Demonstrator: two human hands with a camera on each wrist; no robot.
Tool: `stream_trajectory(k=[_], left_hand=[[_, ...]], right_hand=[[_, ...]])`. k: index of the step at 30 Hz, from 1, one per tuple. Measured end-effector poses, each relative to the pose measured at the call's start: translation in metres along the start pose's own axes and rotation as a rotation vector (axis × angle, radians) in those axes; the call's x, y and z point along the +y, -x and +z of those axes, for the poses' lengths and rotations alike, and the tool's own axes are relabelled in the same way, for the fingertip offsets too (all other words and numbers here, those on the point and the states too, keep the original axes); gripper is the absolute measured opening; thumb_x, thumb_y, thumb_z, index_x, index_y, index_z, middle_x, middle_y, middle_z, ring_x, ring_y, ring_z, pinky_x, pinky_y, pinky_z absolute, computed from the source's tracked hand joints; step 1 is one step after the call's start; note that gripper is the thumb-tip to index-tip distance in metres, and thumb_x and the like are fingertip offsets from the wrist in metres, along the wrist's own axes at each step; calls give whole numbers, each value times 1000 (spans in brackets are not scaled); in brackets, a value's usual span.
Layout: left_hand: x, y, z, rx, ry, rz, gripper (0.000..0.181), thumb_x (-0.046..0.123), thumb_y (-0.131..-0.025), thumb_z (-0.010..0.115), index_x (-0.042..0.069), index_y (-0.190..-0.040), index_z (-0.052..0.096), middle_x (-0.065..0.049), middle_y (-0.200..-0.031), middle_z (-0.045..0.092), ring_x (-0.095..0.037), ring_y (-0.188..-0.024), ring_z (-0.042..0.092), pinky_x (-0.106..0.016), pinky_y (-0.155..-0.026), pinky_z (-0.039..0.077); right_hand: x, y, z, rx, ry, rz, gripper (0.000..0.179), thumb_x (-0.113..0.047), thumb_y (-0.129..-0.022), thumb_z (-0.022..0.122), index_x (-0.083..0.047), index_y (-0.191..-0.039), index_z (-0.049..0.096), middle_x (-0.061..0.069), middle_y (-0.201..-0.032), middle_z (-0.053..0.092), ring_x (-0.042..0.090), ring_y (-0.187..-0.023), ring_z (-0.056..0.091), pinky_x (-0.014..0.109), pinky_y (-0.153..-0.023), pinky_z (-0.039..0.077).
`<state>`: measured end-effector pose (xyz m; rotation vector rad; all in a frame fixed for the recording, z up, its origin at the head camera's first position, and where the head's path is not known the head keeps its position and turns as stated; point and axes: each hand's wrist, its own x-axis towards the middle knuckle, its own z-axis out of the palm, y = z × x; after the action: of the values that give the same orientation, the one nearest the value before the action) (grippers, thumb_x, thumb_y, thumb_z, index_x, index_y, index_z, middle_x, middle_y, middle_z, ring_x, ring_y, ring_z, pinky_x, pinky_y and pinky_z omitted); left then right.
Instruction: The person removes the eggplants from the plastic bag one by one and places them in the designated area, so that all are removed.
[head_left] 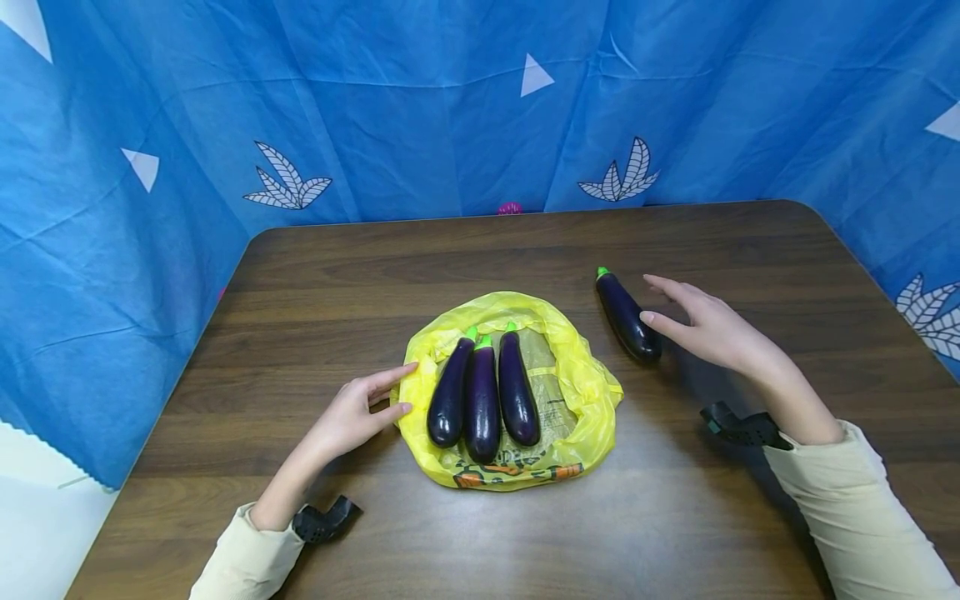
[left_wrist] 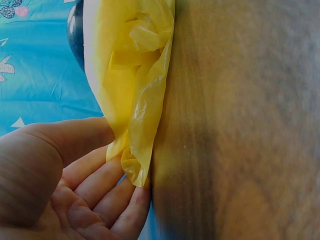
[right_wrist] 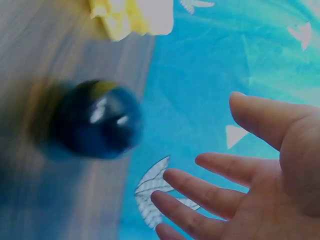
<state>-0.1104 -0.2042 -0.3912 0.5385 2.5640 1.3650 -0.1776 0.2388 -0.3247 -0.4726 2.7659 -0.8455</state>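
Three dark purple eggplants [head_left: 482, 404] with green stem ends lie side by side in a yellow plastic bag [head_left: 596, 417], whose rim is rolled open. At the bag's left side, my left hand [head_left: 360, 412] holds its edge. In the left wrist view a crumpled fold of the bag [left_wrist: 145, 115] sits between thumb and fingers. Another eggplant [head_left: 628, 317] lies on the table to the right of the bag. Close above it hovers my right hand [head_left: 708, 325], fingers spread and holding nothing. The right wrist view shows this eggplant's rounded end [right_wrist: 100, 120] apart from the fingertips.
A brown wooden table [head_left: 337, 283] carries everything. Behind it hangs a blue cloth [head_left: 420, 125] with leaf and triangle prints. Black wrist cameras are strapped to both wrists, below beige sleeves [head_left: 840, 500].
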Motion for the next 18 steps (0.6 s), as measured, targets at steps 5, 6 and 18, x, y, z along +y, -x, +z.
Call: stream_trajectory(k=[5, 6, 18], left_hand=[[0, 0, 0, 1, 0, -3, 51, 6, -87, 67, -2, -133, 49, -16, -133, 50, -29, -121, 47, -40, -97, 41], [0, 0, 0, 1, 1, -3, 51, 6, -87, 67, -2, -133, 49, -16, -133, 50, -29, -121, 46, -40, -97, 40], [-1, 0, 0, 2, 0, 8, 51, 5, -86, 67, -2, -133, 49, -16, -133, 50, -29, -121, 46, -39, -97, 41]], right_hand=[[-21, 7, -3, 61, -71, -53, 62, -33, -97, 52, -3, -146, 28, 24, -142, 34, 43, -125, 34, 64, -91, 36], [-25, 9, -3, 69, -86, -69, 61, -32, -97, 52, -4, -146, 28, 24, -141, 36, 42, -125, 35, 63, -90, 38], [-66, 18, 19, 49, -180, -219, 52, -27, -96, 55, -10, -142, 38, 12, -133, 49, 27, -118, 47, 53, -90, 44]])
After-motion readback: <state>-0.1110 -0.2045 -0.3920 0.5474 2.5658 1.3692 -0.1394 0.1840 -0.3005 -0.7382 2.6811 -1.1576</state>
